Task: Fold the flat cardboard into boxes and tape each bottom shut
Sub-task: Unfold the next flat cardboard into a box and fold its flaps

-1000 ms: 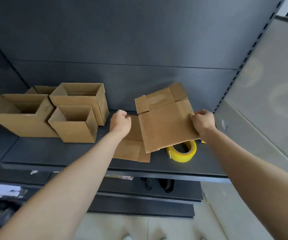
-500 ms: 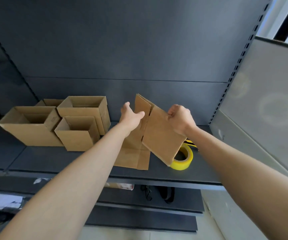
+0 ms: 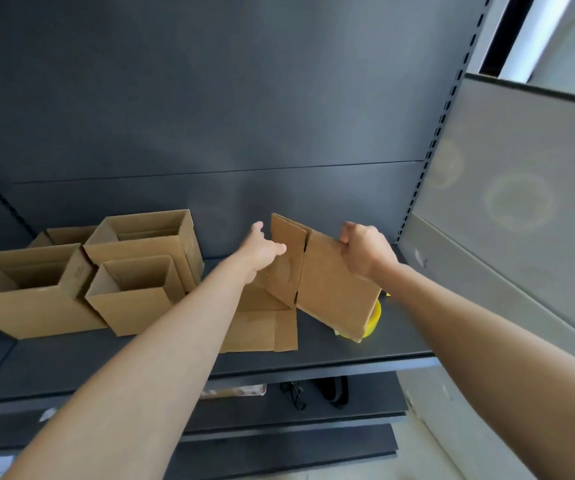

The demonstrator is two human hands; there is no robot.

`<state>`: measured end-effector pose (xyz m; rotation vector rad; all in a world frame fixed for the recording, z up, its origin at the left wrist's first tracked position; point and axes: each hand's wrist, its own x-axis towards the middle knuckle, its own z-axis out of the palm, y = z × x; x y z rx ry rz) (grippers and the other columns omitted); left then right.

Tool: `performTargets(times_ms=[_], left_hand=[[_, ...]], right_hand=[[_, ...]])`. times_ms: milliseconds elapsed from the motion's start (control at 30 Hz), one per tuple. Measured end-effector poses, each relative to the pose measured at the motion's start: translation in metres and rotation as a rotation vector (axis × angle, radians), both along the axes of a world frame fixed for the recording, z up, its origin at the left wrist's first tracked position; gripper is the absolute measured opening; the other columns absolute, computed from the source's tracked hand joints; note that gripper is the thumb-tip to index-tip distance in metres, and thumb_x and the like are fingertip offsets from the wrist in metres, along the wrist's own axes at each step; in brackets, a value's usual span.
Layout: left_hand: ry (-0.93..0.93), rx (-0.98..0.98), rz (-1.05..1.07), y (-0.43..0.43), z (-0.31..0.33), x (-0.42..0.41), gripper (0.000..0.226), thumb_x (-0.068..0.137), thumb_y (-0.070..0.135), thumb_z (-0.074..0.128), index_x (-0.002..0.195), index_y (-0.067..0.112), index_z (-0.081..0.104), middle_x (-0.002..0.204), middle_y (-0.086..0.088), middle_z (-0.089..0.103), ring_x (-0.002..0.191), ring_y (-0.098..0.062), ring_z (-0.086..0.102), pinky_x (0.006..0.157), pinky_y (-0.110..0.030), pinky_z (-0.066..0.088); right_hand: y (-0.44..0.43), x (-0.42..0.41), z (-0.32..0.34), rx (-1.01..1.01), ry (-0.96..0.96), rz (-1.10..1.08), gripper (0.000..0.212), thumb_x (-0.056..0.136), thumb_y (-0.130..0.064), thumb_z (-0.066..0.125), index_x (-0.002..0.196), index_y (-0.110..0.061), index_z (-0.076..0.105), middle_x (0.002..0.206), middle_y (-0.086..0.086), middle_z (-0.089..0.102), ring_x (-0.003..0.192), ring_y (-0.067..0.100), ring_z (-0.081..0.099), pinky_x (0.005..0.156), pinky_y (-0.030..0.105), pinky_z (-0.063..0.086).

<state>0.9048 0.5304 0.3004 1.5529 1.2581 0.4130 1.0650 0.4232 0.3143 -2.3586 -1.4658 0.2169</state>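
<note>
- A flat cardboard blank (image 3: 331, 282) is held in the air above a dark grey shelf (image 3: 348, 353). It sits in the middle of the view, between the person's two hands.
- The right hand (image 3: 365, 249) grips the blank's upper right edge, fingers curled over the top.
- The blank hangs tilted. Its long side slopes from upper left, near the left hand, down to lower right. An upright crease (image 3: 304, 265) separates a narrower left panel from the wider right one.
- The left hand (image 3: 261, 249) is open and just left of that narrow panel, fingers stretched towards the far wall. Its thumb touches the panel's near face. Whether the fingers reach behind the panel cannot be told.
- The left hand is the nearer one to the free panel, so it is probably the one to pull it open along the crease.
- A second flat blank (image 3: 261, 325) lies on the shelf below the left hand.
- A roll of yellow tape (image 3: 375, 318) peeks out behind the held blank's lower right corner.
- Four folded boxes (image 3: 133, 296) stand open-topped, well to the left.
</note>
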Motion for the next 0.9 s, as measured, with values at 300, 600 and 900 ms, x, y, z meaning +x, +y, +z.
performTargets(times_ms=[300, 600, 900], left_hand=[[0.020, 0.109, 0.011, 0.005, -0.002, 0.010, 0.044, 0.082, 0.002, 0.068, 0.117, 0.016, 0.045, 0.116, -0.007, 0.051, 0.101, -0.023, 0.053, 0.083, -0.037, 0.052], [0.036, 0.128, -0.048, 0.005, 0.000, -0.002, 0.024, 0.080, -0.004, 0.070, 0.092, 0.014, 0.058, 0.101, -0.007, 0.060, 0.097, -0.023, 0.061, 0.074, -0.033, 0.057], [0.079, 0.164, -0.202, -0.002, 0.011, -0.012, 0.021, 0.080, -0.006, 0.069, 0.085, 0.012, 0.058, 0.092, -0.009, 0.062, 0.089, -0.020, 0.065, 0.077, -0.032, 0.058]], right_hand=[[-0.005, 0.017, -0.001, -0.046, 0.134, 0.059, 0.013, 0.084, -0.006, 0.051, 0.081, -0.019, 0.054, 0.088, 0.007, 0.061, 0.082, 0.029, 0.057, 0.067, 0.030, 0.047], [-0.011, 0.060, -0.023, 0.167, 0.689, -0.369, 0.039, 0.095, -0.035, 0.052, 0.068, -0.009, 0.061, 0.074, 0.009, 0.065, 0.067, 0.022, 0.059, 0.077, 0.035, 0.051], [-0.033, 0.082, -0.057, -0.399, 1.143, -0.569, 0.061, 0.095, -0.057, 0.040, 0.118, -0.002, 0.051, 0.111, 0.022, 0.056, 0.105, 0.041, 0.055, 0.092, 0.051, 0.049]])
